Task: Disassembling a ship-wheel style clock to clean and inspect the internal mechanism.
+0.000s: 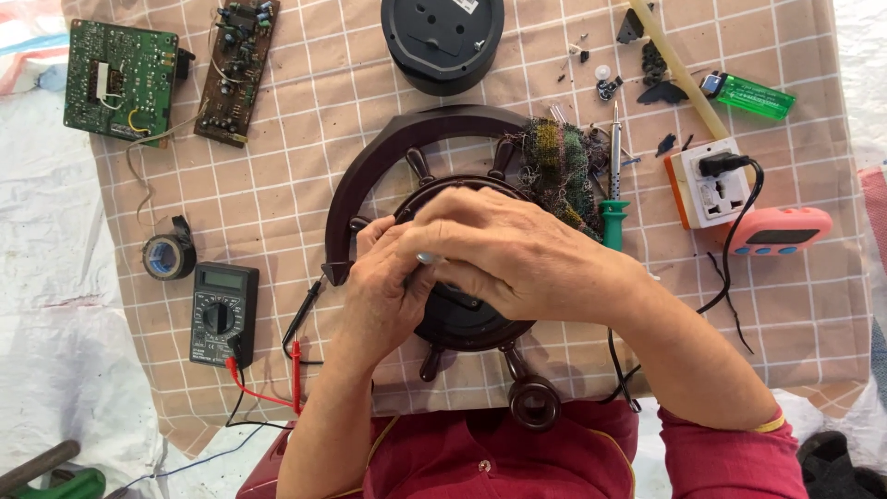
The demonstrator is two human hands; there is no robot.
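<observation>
Both our hands, left hand (383,296) and right hand (504,254), gripped the ship-wheel clock (462,319) lying flat, its handle pointing toward us.

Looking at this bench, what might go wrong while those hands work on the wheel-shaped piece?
1. The soldering iron lies right beside the right hand, its cord running under the forearm; if hot, it might burn skin or get dragged.
2. Small loose parts lie scattered by the black round case and could easily get lost.
3. The wheel overhangs the table edge toward the lap, so it may slip if the left hand lets go.
</observation>
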